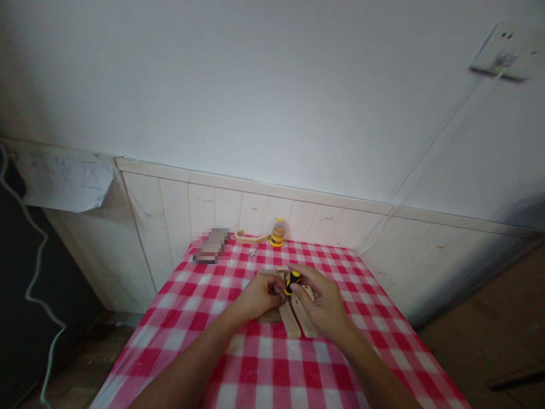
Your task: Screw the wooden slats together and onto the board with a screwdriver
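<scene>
My right hand [319, 298] is closed round the black and yellow handle of a screwdriver [293, 279], tilted over several pale wooden pieces. Two wooden strips [297, 324] point toward me beneath it, side by side. Just left of the screwdriver, the fingers of my left hand [263, 294] are pinched together close to its lower end; what they hold, if anything, is too small to make out. Under my left hand lies a brownish flat piece [269, 316], partly covered. The screwdriver's tip is hidden among the fingers and wood.
A red and white checked cloth [272, 375] covers the table. Toward the wall stand a yellow-capped clear container [278, 233], a curved wooden piece [251, 238], a small metal item [252, 253] and a pixelated object [212, 246]. A white cord hangs at far left.
</scene>
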Motion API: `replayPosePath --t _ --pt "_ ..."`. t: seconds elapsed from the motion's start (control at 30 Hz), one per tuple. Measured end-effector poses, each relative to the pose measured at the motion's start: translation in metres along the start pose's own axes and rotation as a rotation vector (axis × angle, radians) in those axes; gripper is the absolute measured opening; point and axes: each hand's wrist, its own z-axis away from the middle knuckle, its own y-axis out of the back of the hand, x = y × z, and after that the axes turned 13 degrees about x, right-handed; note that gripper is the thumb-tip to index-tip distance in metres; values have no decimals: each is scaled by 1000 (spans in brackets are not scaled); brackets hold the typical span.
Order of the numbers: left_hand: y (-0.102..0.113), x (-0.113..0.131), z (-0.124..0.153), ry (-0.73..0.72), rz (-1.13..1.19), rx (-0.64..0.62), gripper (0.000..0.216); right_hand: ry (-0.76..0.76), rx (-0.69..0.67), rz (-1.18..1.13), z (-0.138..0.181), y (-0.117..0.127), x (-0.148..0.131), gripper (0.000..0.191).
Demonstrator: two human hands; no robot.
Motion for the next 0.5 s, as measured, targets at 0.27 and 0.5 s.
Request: replayPosePath --t 0.27,0.5 --pt "-1 1 0 7 11 -5 17 -28 34 -52 -1 -1 3 37" --pt "-1 -1 0 -5 10 1 18 -26 50 -62 1 -2 4 36"
